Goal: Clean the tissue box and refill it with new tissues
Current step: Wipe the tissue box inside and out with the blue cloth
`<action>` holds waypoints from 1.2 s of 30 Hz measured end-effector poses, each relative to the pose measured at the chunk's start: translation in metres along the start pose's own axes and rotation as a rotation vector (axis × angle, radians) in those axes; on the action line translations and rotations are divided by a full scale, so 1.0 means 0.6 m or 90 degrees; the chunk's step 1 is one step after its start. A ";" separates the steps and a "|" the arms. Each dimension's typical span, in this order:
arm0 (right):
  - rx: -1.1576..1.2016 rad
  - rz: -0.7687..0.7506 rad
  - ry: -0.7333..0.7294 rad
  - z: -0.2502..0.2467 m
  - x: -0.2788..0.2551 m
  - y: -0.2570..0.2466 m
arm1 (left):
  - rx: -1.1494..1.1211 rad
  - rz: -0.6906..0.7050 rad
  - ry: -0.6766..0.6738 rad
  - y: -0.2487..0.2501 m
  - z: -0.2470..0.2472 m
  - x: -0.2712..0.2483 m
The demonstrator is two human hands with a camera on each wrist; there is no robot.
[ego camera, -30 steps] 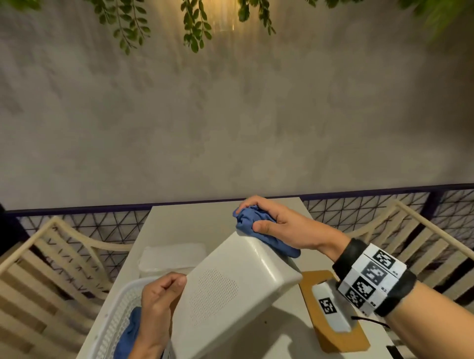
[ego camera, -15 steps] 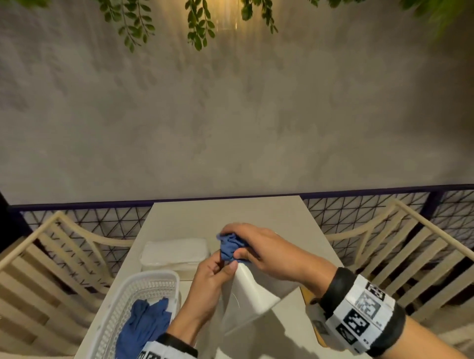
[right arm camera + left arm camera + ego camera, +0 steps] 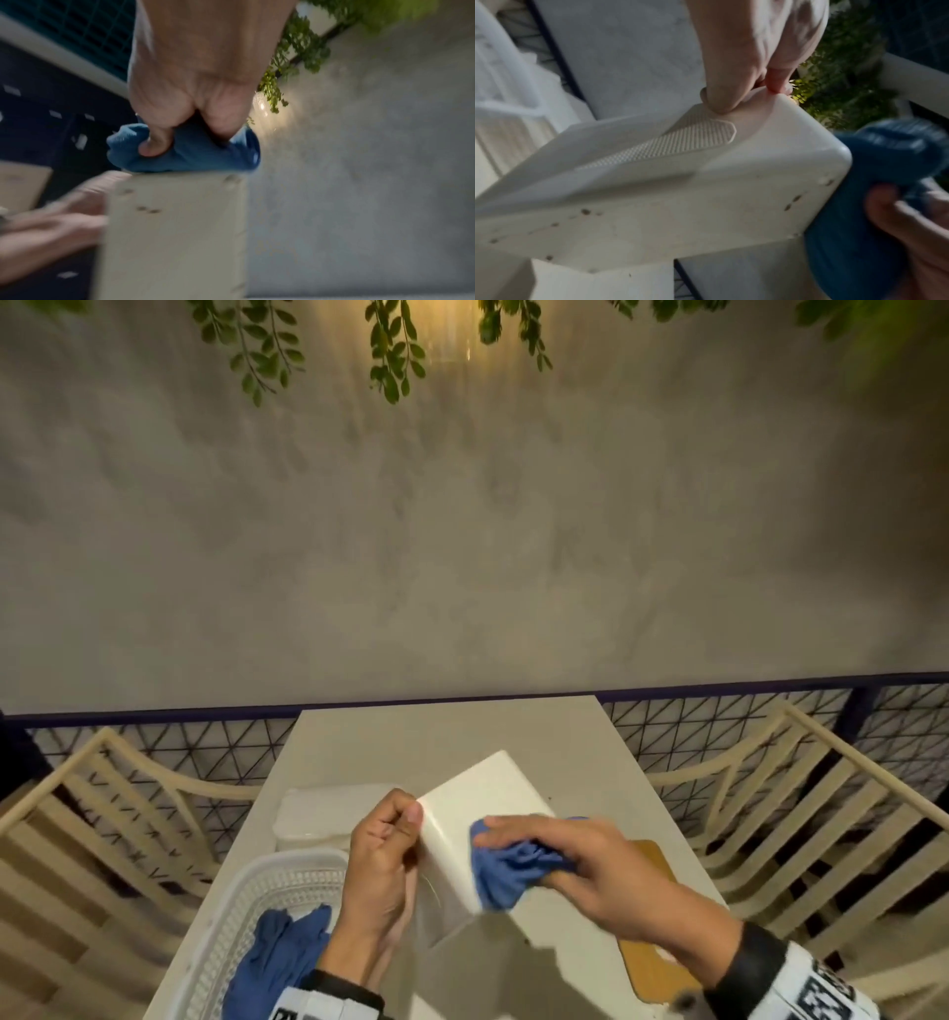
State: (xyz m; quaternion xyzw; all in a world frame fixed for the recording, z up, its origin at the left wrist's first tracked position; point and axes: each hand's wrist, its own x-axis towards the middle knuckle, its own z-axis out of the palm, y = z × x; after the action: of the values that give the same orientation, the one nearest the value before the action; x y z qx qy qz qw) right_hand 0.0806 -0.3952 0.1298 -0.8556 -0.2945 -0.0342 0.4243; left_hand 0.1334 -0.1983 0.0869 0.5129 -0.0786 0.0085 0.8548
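blue cloth (image 3: 513, 868) bunched in my right hand (image 3: 590, 860) presses the near face of the white tissue box (image 3: 480, 801), which my left hand (image 3: 382, 860) pinches tilted above the table (image 3: 441, 737); i'd steady that corner and rub toward the brown specks.

Table (image 3: 441, 737) with basket (image 3: 287, 865), board (image 3: 652, 963)

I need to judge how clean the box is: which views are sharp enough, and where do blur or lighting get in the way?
Left wrist view: sharpest, brown specks show on the tissue box, though the blue cloth is blurred. Right wrist view: motion-smeared, the left hand streaked, lamp glare behind the right hand. Head view: dim warm light, box face washed out, specks invisible.
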 end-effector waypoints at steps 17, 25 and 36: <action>-0.026 -0.185 -0.016 0.019 0.043 -0.006 | 0.006 0.104 0.040 0.026 -0.017 0.011; -0.035 -0.241 -0.032 0.037 0.065 -0.019 | -0.016 0.089 0.033 0.027 -0.009 0.012; -0.069 -0.132 -0.076 -0.013 0.067 0.003 | -0.029 0.085 0.042 0.036 -0.020 0.015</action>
State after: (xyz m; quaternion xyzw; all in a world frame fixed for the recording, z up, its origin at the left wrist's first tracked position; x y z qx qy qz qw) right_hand 0.1164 -0.3829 0.1461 -0.8428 -0.4038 -0.0431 0.3533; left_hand 0.1420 -0.1780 0.1014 0.4861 -0.0845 0.0803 0.8661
